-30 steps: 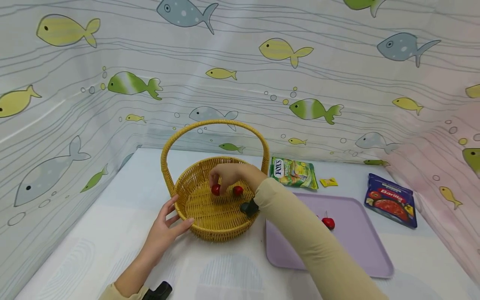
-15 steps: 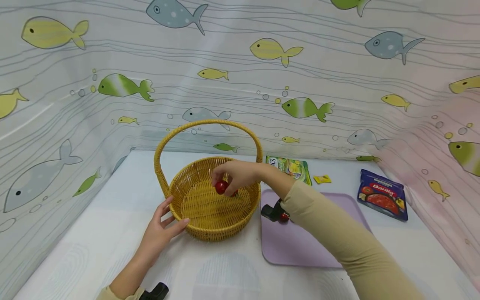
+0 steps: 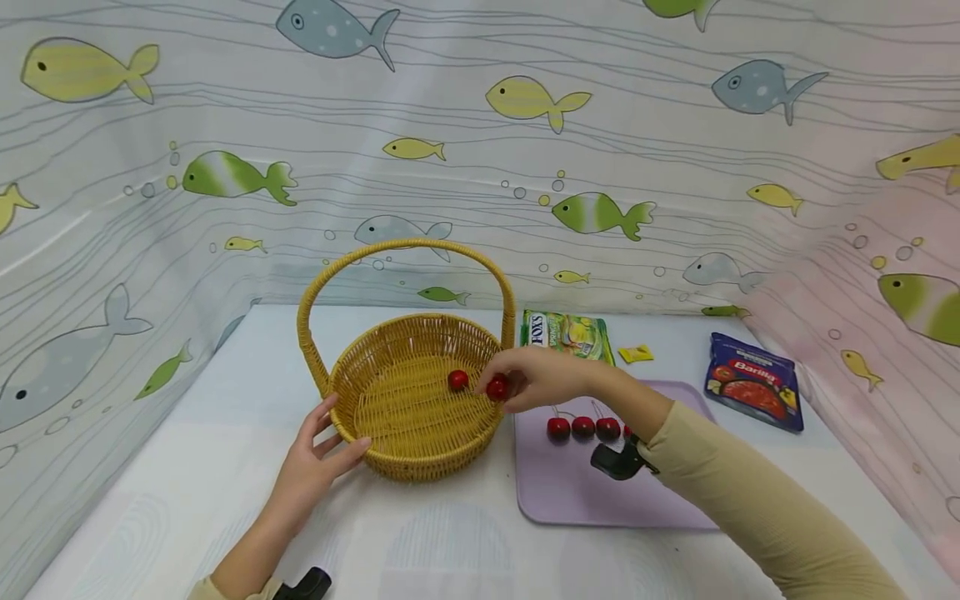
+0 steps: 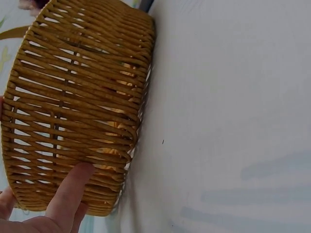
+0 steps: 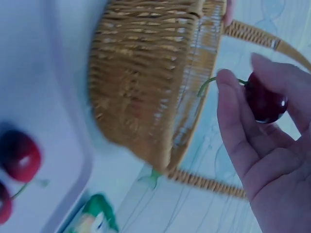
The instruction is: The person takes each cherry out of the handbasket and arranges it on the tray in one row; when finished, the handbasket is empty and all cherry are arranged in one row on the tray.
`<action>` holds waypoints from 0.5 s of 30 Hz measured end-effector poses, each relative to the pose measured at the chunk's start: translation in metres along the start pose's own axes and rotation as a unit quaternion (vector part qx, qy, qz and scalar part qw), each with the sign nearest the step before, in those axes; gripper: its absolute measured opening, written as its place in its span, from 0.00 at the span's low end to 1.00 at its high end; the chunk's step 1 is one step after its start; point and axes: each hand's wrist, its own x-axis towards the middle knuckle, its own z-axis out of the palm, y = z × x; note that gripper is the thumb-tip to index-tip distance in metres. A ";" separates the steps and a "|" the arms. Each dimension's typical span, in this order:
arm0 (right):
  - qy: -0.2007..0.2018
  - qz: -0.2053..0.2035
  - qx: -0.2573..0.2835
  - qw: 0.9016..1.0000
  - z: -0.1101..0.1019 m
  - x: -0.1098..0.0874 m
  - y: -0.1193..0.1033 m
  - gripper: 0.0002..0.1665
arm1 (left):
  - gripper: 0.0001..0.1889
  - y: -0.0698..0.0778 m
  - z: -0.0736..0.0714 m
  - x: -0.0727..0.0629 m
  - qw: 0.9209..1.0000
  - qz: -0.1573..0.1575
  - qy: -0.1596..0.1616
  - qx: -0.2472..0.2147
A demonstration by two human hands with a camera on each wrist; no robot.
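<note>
In the head view my right hand (image 3: pixel 540 379) is above the right rim of a wicker basket (image 3: pixel 420 467). It pinches a dark red cherry (image 3: pixel 498 387) between thumb and fingers. The right wrist view shows that cherry (image 5: pixel 266 99) with its green stem sticking out past the fingers. Another cherry (image 3: pixel 458 380) lies inside on the basket's floor. My left hand (image 3: pixel 311 467) rests against the basket's near left side, thumb and fingers spread along it. Seen from the left wrist, one straight digit touches the woven wall (image 4: pixel 77 121).
Right of the basket lies a lilac tray (image 3: pixel 585 508) bearing several cherries (image 3: pixel 583 427), partly behind my right wrist. Behind are a green candy bag (image 3: pixel 573 333) and a small yellow wrapped candy (image 3: pixel 636 353). A blue Barilla pouch (image 3: pixel 753 383) lies far right. The tall basket handle (image 3: pixel 408 243) arches overhead.
My right hand has lifted a cherry from the basket's floor and carried it right, to the right rim. The left hand stays at the basket. The view has shifted slightly to the right.
</note>
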 end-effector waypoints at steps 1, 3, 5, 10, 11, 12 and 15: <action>0.005 0.004 0.010 1.000 0.000 -0.007 0.001 0.18 | 0.46 0.000 0.000 0.000 1.000 0.000 -0.001 -0.001; 0.014 0.011 0.030 0.999 0.001 -0.020 0.005 0.18 | 0.46 -0.001 -0.001 0.000 1.000 0.002 -0.004 -0.003; 0.024 0.026 0.046 0.998 0.000 -0.034 0.008 0.18 | 0.46 -0.004 -0.002 0.000 1.000 0.004 -0.004 -0.003; 0.060 0.063 0.053 0.995 0.001 -0.068 0.018 0.16 | 0.46 -0.004 -0.001 0.001 1.000 -0.001 0.000 0.001; 0.068 0.067 0.051 0.994 0.002 -0.075 0.020 0.15 | 0.46 -0.004 -0.001 0.001 1.000 -0.001 0.001 0.002; 0.077 0.074 0.050 0.993 0.002 -0.081 0.021 0.15 | 0.46 -0.002 0.000 0.000 1.000 -0.004 0.001 0.002; 0.098 0.090 0.040 0.990 0.002 -0.098 0.027 0.14 | 0.46 -0.001 0.000 0.000 1.000 -0.002 0.002 0.000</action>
